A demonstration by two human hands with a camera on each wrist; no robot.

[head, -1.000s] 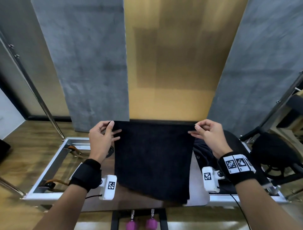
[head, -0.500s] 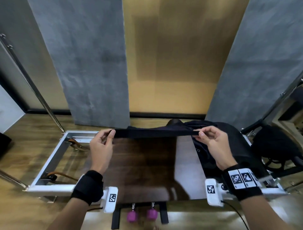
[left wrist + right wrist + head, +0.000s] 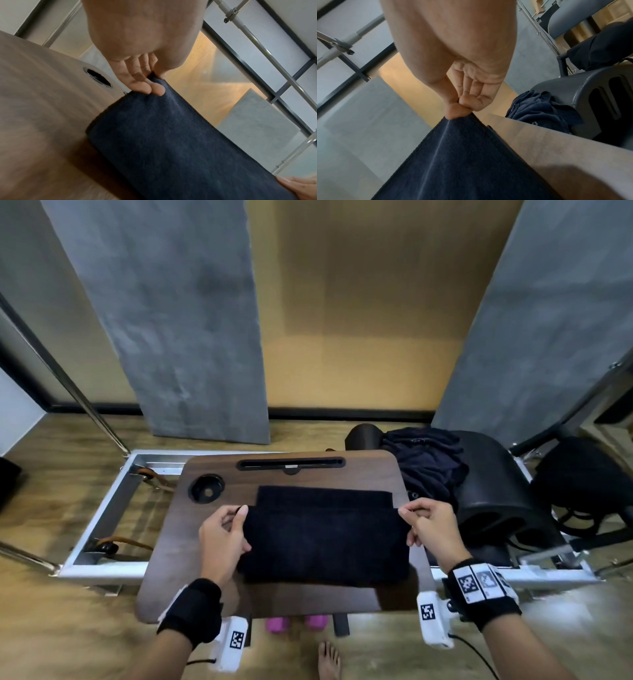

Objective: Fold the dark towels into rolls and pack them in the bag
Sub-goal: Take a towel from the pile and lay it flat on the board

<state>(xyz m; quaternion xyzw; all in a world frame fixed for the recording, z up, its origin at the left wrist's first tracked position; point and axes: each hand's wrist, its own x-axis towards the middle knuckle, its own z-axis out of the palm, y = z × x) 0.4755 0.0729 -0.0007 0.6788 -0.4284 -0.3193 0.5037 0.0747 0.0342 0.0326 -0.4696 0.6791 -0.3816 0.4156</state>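
Head view shows the left hand (image 3: 224,537) and the right hand (image 3: 432,527) each pinching one upper corner of the dark towel (image 3: 325,539) between thumb and fingers. Between both hands the towel lies doubled on the brown tray table (image 3: 164,546), its lower layer showing as a strip just beyond the fingertips. Beyond the left hand is a round cup hole (image 3: 206,488). Past the right hand, off the table, a heap of dark towels (image 3: 426,463) lies on a black padded barrel (image 3: 493,487).
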